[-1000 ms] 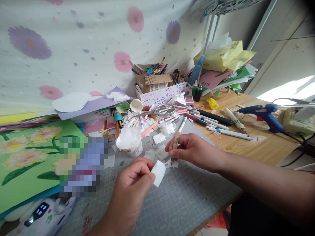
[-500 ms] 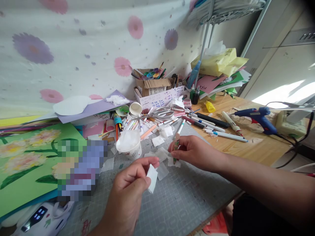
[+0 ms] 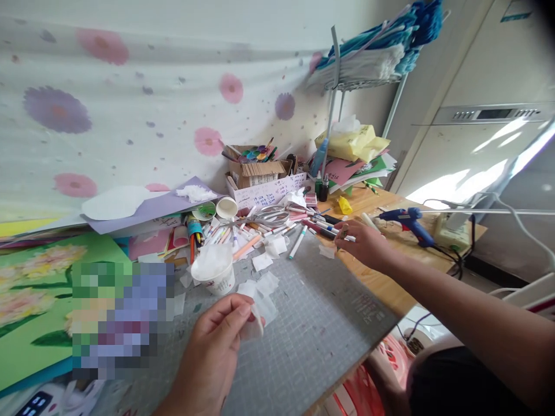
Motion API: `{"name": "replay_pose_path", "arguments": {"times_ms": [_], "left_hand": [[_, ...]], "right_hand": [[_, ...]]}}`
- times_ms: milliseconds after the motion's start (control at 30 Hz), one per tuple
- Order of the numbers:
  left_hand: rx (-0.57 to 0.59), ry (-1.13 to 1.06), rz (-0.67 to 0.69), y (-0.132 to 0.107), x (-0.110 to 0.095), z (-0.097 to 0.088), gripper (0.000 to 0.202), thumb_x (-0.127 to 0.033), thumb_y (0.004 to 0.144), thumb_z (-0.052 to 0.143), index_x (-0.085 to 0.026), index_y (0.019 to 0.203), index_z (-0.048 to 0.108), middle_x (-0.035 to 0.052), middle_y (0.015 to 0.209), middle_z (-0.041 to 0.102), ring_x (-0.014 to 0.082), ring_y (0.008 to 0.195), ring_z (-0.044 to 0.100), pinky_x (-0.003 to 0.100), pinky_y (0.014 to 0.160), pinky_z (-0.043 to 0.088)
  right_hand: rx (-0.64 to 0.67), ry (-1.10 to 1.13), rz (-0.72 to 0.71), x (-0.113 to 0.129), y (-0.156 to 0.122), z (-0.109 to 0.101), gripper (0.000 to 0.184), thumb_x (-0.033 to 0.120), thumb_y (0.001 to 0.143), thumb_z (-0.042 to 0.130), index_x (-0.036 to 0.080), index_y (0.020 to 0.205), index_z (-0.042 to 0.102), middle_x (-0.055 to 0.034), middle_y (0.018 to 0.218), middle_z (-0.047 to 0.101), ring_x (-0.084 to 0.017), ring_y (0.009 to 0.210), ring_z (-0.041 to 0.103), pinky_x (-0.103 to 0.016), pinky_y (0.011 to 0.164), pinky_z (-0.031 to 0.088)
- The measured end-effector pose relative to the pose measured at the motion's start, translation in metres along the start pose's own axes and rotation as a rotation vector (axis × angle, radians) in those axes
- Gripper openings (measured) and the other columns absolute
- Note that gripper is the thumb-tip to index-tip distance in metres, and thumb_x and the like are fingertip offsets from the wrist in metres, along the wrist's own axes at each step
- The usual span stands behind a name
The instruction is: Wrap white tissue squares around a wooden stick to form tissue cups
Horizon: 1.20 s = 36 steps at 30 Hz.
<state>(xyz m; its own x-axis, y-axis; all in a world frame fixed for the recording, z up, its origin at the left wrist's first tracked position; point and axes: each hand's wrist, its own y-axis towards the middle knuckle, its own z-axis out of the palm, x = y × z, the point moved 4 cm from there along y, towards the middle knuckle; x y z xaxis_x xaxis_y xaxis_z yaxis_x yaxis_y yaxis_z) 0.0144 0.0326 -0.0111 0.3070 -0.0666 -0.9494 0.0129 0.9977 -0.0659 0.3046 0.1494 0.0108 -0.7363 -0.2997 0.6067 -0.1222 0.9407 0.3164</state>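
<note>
My left hand (image 3: 225, 323) pinches a small translucent white paper piece (image 3: 254, 329) between thumb and fingers, above the cutting mat. Further off to the right, my right hand (image 3: 364, 245) grips a short brownish stick with green marks (image 3: 344, 232), its lower end mostly behind the fingers. Close to that end lies a small white paper square (image 3: 327, 251); whether the two touch I cannot tell. Loose paper squares (image 3: 264, 284) rest on the mat beyond my left hand. Behind them stands a white paper cup (image 3: 214, 281) with tissue-like paper on top.
A grey gridded cutting mat (image 3: 303, 341) covers the front. Markers (image 3: 298, 241) and scissors (image 3: 269, 216) lie in a pile behind. A blue glue gun (image 3: 405, 221) sits at the right, a cardboard box (image 3: 260, 173) at the back, a green flower picture (image 3: 47, 289) at the left.
My right hand has moved right and away with the stick, to the mat's far edge. The paper in my left hand has turned. The camera view has shifted.
</note>
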Motion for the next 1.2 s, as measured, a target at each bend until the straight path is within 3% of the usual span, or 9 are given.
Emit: {"name": "replay_pose_path", "arguments": {"times_ms": [100, 200, 333, 433, 533, 633, 800, 1200], "left_hand": [[0.035, 0.006, 0.012, 0.001, 0.002, 0.002, 0.016, -0.027, 0.078, 0.067, -0.018, 0.066, 0.062, -0.0014, 0.070, 0.056, 0.0147, 0.071, 0.048, 0.026, 0.068, 0.038], [0.058, 0.039, -0.003, 0.001, 0.003, 0.005, 0.016, -0.022, 0.073, 0.072, -0.017, 0.064, 0.059, -0.0027, 0.071, 0.055, 0.0126, 0.067, 0.047, 0.025, 0.065, 0.037], [0.031, -0.003, -0.057, -0.003, 0.004, 0.008, 0.019, -0.019, 0.068, 0.077, -0.020, 0.076, 0.060, -0.0034, 0.076, 0.056, 0.0118, 0.068, 0.050, 0.024, 0.065, 0.039], [0.028, -0.029, -0.114, -0.004, 0.006, 0.010, 0.023, -0.021, 0.067, 0.079, -0.021, 0.084, 0.064, -0.0030, 0.076, 0.058, 0.0123, 0.070, 0.052, 0.024, 0.066, 0.042], [0.042, -0.068, -0.160, -0.005, 0.006, 0.011, 0.020, -0.025, 0.066, 0.081, -0.019, 0.079, 0.067, -0.0023, 0.070, 0.060, 0.0115, 0.065, 0.054, 0.023, 0.063, 0.043], [0.047, -0.170, -0.203, -0.005, 0.007, 0.013, 0.021, -0.026, 0.062, 0.084, -0.018, 0.073, 0.068, -0.0012, 0.066, 0.061, 0.0122, 0.061, 0.056, 0.024, 0.060, 0.046], [0.015, -0.283, -0.240, -0.006, 0.006, 0.012, 0.017, -0.022, 0.065, 0.082, -0.018, 0.073, 0.068, -0.0012, 0.067, 0.061, 0.0109, 0.060, 0.054, 0.024, 0.058, 0.048], [-0.021, -0.270, -0.246, 0.000, 0.006, 0.008, 0.017, -0.023, 0.068, 0.080, -0.018, 0.075, 0.065, 0.0004, 0.072, 0.061, 0.0130, 0.063, 0.056, 0.026, 0.059, 0.049]], "right_hand": [[-0.112, 0.025, 0.043, -0.010, -0.006, -0.010, 0.014, 0.027, 0.077, 0.059, 0.016, 0.073, 0.066, -0.0123, 0.108, 0.063, -0.028, 0.093, 0.060, -0.042, 0.082, 0.045], [-0.113, 0.124, 0.006, 0.006, -0.018, -0.010, 0.017, 0.031, 0.081, 0.056, 0.017, 0.080, 0.066, -0.0108, 0.100, 0.065, -0.025, 0.089, 0.062, -0.039, 0.079, 0.048], [0.089, 0.317, -0.148, 0.055, -0.042, 0.003, 0.020, 0.035, 0.085, 0.057, 0.017, 0.079, 0.065, -0.0056, 0.078, 0.066, -0.017, 0.074, 0.063, -0.031, 0.068, 0.053], [0.236, 0.503, -0.305, 0.092, -0.059, 0.013, 0.019, 0.032, 0.085, 0.061, 0.016, 0.076, 0.067, -0.0061, 0.080, 0.066, -0.015, 0.073, 0.063, -0.028, 0.067, 0.053], [0.334, 0.774, -0.302, 0.112, -0.065, 0.023, 0.014, 0.027, 0.085, 0.064, 0.014, 0.081, 0.067, -0.0057, 0.080, 0.065, -0.014, 0.073, 0.064, -0.027, 0.066, 0.053], [0.387, 0.959, -0.245, 0.121, -0.066, 0.033, 0.010, 0.022, 0.087, 0.063, 0.013, 0.084, 0.067, -0.0049, 0.081, 0.065, -0.013, 0.074, 0.066, -0.025, 0.068, 0.054], [0.347, 1.006, -0.281, 0.132, -0.059, 0.045, 0.008, 0.018, 0.087, 0.062, 0.015, 0.088, 0.069, -0.0049, 0.084, 0.067, -0.012, 0.078, 0.065, -0.024, 0.071, 0.054], [0.491, 1.228, -0.169, 0.135, -0.048, 0.061, 0.009, 0.013, 0.091, 0.055, 0.014, 0.091, 0.063, -0.0014, 0.079, 0.062, -0.009, 0.077, 0.064, -0.021, 0.071, 0.057]]}}
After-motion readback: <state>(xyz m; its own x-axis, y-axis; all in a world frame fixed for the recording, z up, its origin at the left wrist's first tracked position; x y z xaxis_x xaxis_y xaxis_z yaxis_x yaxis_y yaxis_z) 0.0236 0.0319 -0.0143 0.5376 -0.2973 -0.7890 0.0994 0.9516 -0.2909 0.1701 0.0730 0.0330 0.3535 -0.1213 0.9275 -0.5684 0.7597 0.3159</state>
